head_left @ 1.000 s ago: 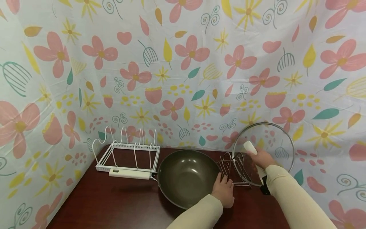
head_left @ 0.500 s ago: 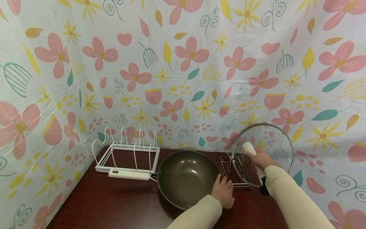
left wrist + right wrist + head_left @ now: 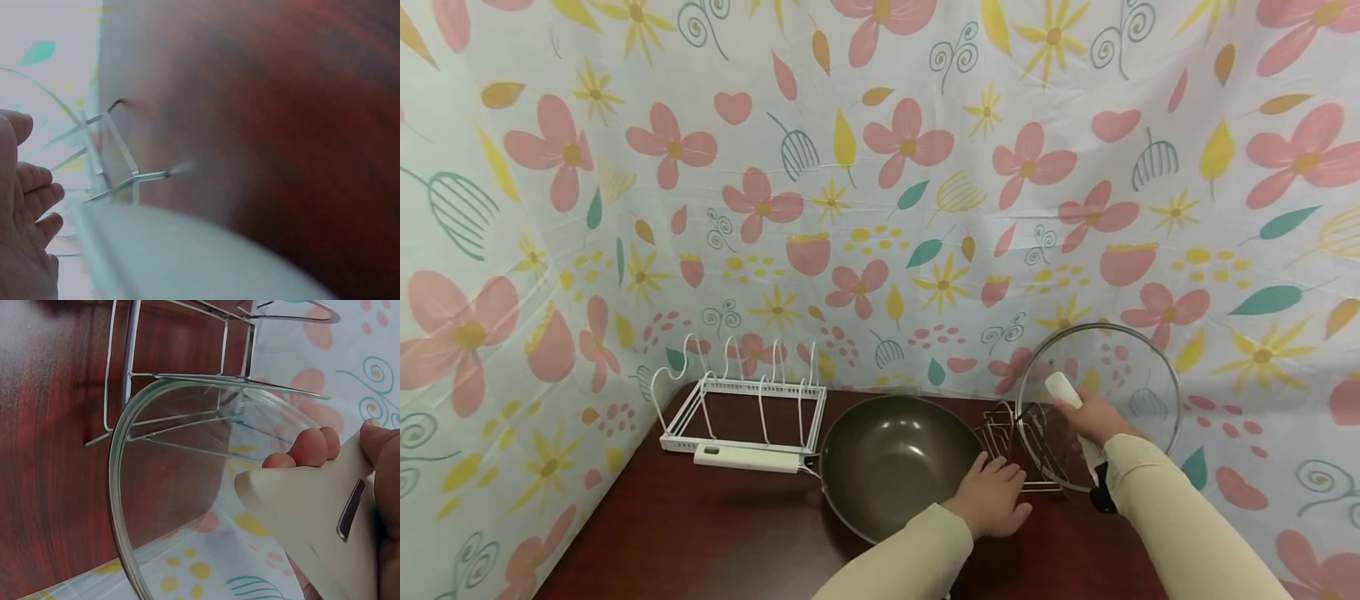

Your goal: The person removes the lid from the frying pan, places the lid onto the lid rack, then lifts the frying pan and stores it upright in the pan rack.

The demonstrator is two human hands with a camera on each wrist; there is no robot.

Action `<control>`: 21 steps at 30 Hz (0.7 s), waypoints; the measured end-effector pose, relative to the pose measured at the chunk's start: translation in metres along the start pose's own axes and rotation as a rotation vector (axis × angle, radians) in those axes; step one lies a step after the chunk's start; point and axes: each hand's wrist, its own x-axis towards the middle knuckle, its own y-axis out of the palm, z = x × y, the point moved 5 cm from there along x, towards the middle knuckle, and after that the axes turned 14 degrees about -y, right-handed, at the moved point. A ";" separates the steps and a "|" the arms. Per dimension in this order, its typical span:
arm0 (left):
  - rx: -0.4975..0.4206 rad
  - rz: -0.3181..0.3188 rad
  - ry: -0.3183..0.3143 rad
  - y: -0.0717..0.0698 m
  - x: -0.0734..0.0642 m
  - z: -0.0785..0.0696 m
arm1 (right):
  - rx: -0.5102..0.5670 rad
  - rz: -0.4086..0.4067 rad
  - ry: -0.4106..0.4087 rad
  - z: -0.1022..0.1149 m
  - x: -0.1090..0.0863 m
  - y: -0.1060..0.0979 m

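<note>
My right hand (image 3: 1093, 419) grips the cream handle (image 3: 294, 500) of a glass pan lid (image 3: 1153, 392), which stands upright with its metal rim (image 3: 119, 487) in a wire rack (image 3: 128, 375). My left hand (image 3: 992, 497) is at the right side of a dark wok (image 3: 895, 458), its fingers extended toward the rack and nothing in its grasp. In the left wrist view the left fingers (image 3: 40, 194) are loosely bent, apart from the wok's pale outer wall (image 3: 187, 262). The wok's long cream handle (image 3: 748, 458) points left.
A white pan rack (image 3: 760, 387) with upright wire dividers stands at the back left, just behind the wok handle. Floral curtain (image 3: 880, 208) hangs right behind the dark red table (image 3: 700, 533) and along its left side.
My left hand has shifted off the wok's rim a little to the right, its thumb now spread. The right hand keeps its grip on the lid, which stays put in the rack.
</note>
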 end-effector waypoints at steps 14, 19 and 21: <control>-0.038 -0.251 -0.015 -0.051 -0.012 0.069 | -0.027 0.025 -0.005 0.003 -0.001 -0.003; -0.076 -0.315 -0.045 -0.065 -0.022 0.115 | -0.016 0.020 -0.021 0.004 0.000 -0.002; -0.086 -0.337 -0.076 -0.071 -0.029 0.134 | -0.008 0.018 -0.030 0.004 0.001 -0.002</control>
